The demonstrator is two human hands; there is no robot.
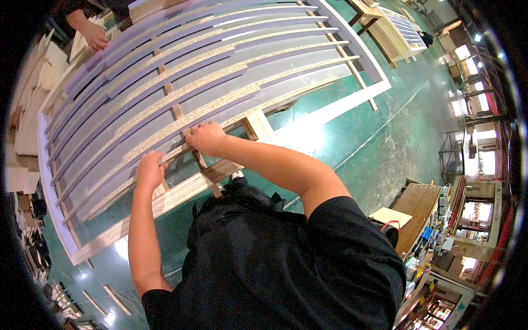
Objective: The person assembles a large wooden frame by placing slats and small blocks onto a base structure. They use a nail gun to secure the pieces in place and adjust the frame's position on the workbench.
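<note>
Slats going onto the wooden frame (165,203).
Most slats (181,82) lie in rows; near edge unfinished. Left hand (149,170) and right hand (207,137) press fingers-closed on the nearest slat (176,124). Co-worker's hand (93,36) at far side.

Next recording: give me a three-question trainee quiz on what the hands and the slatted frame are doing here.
1. True or false: both of the person's hands rest on the near slats of the wooden frame.
2. Multiple choice: the floor under the frame is A) red, B) green, C) bare concrete grey.
3. Short answer: whose hand shows at the far upper-left corner of the frame?

Key
1. True: the left hand and the right hand both lie on the grey slats at the near side.
2. B.
3. Another person's hand, at the frame's far end.
</note>
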